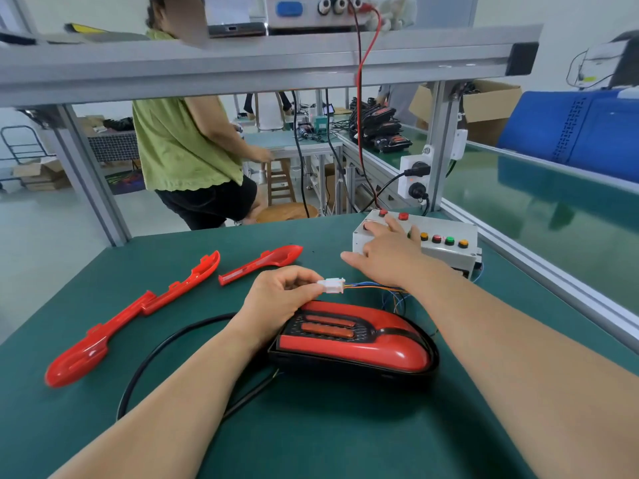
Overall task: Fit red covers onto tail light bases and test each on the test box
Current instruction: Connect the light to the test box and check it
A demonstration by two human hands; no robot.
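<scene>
Assembled tail light (352, 344), glossy red teardrop-shaped plastic cover on a black base, lies flat centre-near on the green table mat (311, 437), rounded narrow end to the right. Ribbed reflector strips show at its left end.

Just beyond it the left hand (276, 295) pinches a small white plastic connector (332, 285) btw thumb and fingertips, other fingers curled. Its wrist sits at the light's far-left edge. Thin coloured wires (373, 286) run from the connector to the right and pass under the right forearm.

Right hand (383, 257) lies on the grey-white metal test box (446, 252) at far right. Fingers are fairly straight and spread, holding nothing, with fingertips on the box top near two red buttons. Can't tell if any is pressed. A row of yellow, red, green and yellow buttons sits right of the hand.

Thin black cable (162, 347) loops on the mat left of the light. Three loose long red plastic covers (183, 283) lie on the mat's left side, apart from the light, in a diagonal from near-left to far-centre.

Red wire (359, 108) drops from the overhead aluminium shelf frame (242, 60) toward the box. Far bkgd: person in green top (179, 143), white power socket block (415, 178), blue crate (570, 133) far right.
</scene>
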